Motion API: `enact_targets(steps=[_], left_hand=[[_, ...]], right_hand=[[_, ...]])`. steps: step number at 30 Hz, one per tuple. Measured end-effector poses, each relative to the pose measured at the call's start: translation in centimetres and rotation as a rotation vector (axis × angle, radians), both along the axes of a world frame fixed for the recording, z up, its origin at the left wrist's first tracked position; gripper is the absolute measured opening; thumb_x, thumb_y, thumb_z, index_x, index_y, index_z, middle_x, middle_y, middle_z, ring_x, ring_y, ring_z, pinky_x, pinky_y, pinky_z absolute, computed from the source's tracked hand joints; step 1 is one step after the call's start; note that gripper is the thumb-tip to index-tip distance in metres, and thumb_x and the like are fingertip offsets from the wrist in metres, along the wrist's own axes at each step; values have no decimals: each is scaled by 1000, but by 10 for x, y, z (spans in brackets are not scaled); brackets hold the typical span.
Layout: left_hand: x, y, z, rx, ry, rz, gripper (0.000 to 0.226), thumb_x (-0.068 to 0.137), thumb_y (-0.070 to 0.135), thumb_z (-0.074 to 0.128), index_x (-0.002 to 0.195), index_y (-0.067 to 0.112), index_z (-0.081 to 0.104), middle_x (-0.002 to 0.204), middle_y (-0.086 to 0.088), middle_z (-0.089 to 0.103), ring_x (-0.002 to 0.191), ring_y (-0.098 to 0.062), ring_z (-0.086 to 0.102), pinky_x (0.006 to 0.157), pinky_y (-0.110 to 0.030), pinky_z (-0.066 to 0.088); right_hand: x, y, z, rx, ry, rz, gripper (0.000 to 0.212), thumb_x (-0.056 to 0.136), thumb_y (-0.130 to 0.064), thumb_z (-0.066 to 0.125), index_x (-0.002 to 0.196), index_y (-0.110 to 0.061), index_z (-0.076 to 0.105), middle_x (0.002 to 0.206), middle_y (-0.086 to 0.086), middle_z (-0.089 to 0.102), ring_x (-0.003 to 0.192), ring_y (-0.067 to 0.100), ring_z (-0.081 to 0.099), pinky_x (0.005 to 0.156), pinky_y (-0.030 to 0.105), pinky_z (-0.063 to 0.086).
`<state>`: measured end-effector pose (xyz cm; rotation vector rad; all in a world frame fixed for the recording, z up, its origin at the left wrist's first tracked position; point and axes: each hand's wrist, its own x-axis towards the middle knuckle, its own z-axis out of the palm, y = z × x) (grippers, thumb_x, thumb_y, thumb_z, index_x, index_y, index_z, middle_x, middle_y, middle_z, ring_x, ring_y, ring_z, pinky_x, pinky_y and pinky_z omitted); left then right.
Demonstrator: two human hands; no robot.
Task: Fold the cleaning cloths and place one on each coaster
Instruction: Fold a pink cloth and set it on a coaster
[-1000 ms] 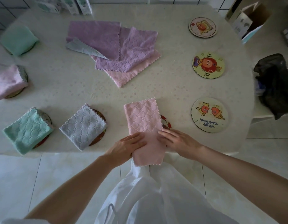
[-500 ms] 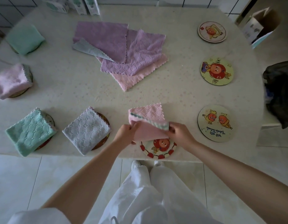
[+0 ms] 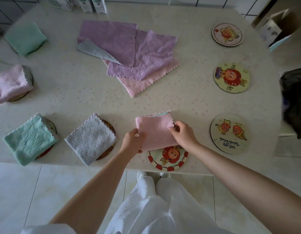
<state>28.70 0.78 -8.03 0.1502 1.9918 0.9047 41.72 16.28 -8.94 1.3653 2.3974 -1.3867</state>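
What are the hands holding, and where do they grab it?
The folded pink cloth: the left hand grips its left edge, the right hand pinches its right edge.

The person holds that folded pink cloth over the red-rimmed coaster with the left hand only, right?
No: the head view shows both the left hand and the right hand holding the folded pink cloth over the red-rimmed coaster.

near-right coaster (image 3: pixel 229 134), upside-down words "we are"

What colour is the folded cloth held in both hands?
The folded square microfibre cloth is pink, green edge peeking behind; head view.
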Motion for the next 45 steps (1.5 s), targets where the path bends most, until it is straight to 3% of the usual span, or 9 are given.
enact_targets(steps=[9,16,19,23,26,30,37,41,45], left_hand=[[-4,13,8,-62,2,12,36,97,30,47,128,13,46,112,-12,56,81,-24,63,57,-42,60],[5,8,7,-64,20,92,30,94,25,55,119,10,51,100,-7,58,68,-21,67,53,-36,59],[7,-4,0,-10,445,-93,22,90,16,58,109,14,46,108,-9,58,75,-23,64,58,-39,59],[-1,-14,-12,116,1091,-694,39,90,14,56,128,11,48,134,-11,49,122,-29,47,100,-45,45],[-8,-16,-19,75,1074,-902,46,101,33,27,143,17,36,154,-8,28,145,-27,17,117,-45,20],[-15,-21,-34,-117,976,-1029,61,100,48,22,152,25,1,160,0,-4,146,-23,-8,118,-50,11],[-15,-20,-37,-209,1041,-1061,71,94,61,13,152,21,3,160,-3,-2,146,-26,-1,114,-56,18],[-16,-18,-34,-197,996,-1073,73,93,63,14,152,25,-4,159,1,-11,146,-24,-10,117,-54,10],[-22,-20,-29,-41,914,-985,76,92,55,43,152,26,7,160,4,-6,147,-22,-7,119,-46,10]], right_hand=[[-8,-1,-11,79,-70,-47,18,97,-31,45,90,-14,47,67,-5,51,57,15,48,49,29,34],[-13,1,-10,137,-134,-1,15,97,-30,46,99,-16,51,64,-4,53,53,13,49,45,28,31],[-14,2,-11,107,-153,-14,19,96,-33,47,102,-16,52,72,-2,58,60,18,56,49,29,39],[-16,5,-11,80,-183,-4,20,96,-34,46,99,-15,52,78,1,61,67,21,59,56,34,47],[-18,5,-9,93,-176,8,19,96,-32,47,98,-14,52,80,2,62,66,20,59,56,33,45],[-15,4,-7,79,-164,-9,23,95,-34,46,105,-13,51,80,3,64,62,20,59,55,37,48],[9,-10,0,155,-154,147,52,81,-46,67,116,-20,37,89,-3,60,70,16,60,62,37,53],[15,-2,2,87,-154,85,48,79,-33,73,115,-16,46,96,-7,58,79,14,60,67,28,51],[12,-8,4,91,-250,-4,27,85,-17,64,108,-13,50,97,2,63,80,18,62,69,34,55]])
